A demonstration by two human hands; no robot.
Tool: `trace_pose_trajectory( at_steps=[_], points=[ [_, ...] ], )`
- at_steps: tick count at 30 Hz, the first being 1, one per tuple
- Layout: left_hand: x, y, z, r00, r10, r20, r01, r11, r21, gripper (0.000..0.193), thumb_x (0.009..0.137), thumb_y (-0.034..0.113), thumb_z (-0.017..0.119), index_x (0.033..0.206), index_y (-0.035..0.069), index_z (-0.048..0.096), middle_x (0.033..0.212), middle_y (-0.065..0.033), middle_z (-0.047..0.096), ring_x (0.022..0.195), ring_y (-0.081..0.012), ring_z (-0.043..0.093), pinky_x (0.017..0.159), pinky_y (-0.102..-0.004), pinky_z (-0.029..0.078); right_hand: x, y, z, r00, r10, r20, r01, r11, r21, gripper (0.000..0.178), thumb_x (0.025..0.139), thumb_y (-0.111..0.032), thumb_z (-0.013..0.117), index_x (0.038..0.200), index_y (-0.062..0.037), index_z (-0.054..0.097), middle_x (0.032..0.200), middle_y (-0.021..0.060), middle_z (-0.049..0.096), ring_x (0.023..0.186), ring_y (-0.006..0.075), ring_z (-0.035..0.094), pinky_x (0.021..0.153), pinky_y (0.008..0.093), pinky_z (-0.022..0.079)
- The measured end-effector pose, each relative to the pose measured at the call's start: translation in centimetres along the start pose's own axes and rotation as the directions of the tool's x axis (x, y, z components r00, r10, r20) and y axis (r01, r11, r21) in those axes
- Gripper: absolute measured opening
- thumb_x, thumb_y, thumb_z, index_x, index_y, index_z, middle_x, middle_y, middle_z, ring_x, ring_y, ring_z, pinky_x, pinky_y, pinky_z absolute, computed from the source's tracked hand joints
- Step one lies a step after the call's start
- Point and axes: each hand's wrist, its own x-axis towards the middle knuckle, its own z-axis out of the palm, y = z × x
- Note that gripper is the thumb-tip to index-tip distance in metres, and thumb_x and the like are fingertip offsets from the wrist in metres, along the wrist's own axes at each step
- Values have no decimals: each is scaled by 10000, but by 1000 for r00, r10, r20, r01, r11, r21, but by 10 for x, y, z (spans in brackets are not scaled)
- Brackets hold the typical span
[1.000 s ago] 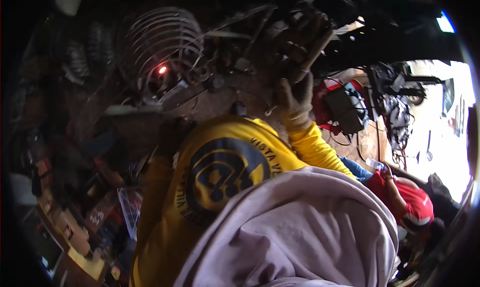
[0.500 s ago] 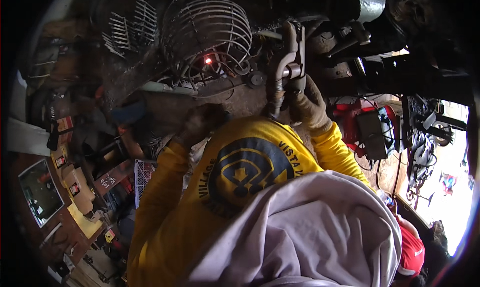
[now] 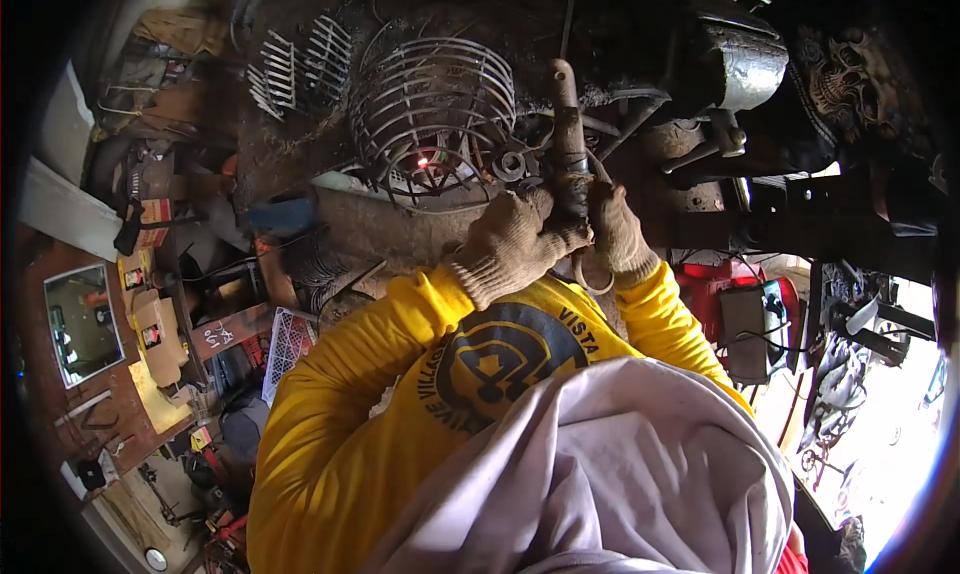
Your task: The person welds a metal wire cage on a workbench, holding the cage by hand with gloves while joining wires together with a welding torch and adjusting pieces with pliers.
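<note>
The dark metal cylinder (image 3: 568,134) points lengthwise away from the chest, left hand (image 3: 512,238) gripping its near end, right hand (image 3: 622,234) curled alongside, its hold unclear

It was a cluttered metal workshop, as shown by the grimy dark work surface (image 3: 305,139), the cage of curved metal rods (image 3: 435,99), the worn cylindrical metal piece (image 3: 567,139), the cabled red-and-grey machine (image 3: 745,326) and the heaped metal parts (image 3: 842,379).
</note>
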Motion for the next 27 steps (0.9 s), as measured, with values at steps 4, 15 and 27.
trace_pose_trajectory(
  at_steps=[4,15,27],
  points=[
    [9,17,8,998,-54,15,49,973,225,336,856,295,774,1098,74,701,996,-177,728,934,-368,704,793,-451,565,-8,-27,2,990,43,137,-7,968,-250,1204,781,-761,704,1602,-38,202,1438,141,507,1280,234,504,1082,368,417],
    [18,25,9,998,37,42,-51,911,408,365,850,311,781,1130,101,679,1007,-145,719,925,-351,697,819,-452,557,10,-82,22,944,251,214,-295,932,210,996,763,-267,917,1547,-87,329,1285,88,590,1142,195,581,992,354,505],
    [-61,-9,-96,979,204,22,-204,961,187,293,875,63,759,1136,25,632,914,-84,739,802,-152,718,727,-302,575,112,-111,42,982,-129,-137,-93,298,-950,935,724,-403,839,1496,-62,438,1247,241,677,1173,379,656,986,420,516]
  ],
)
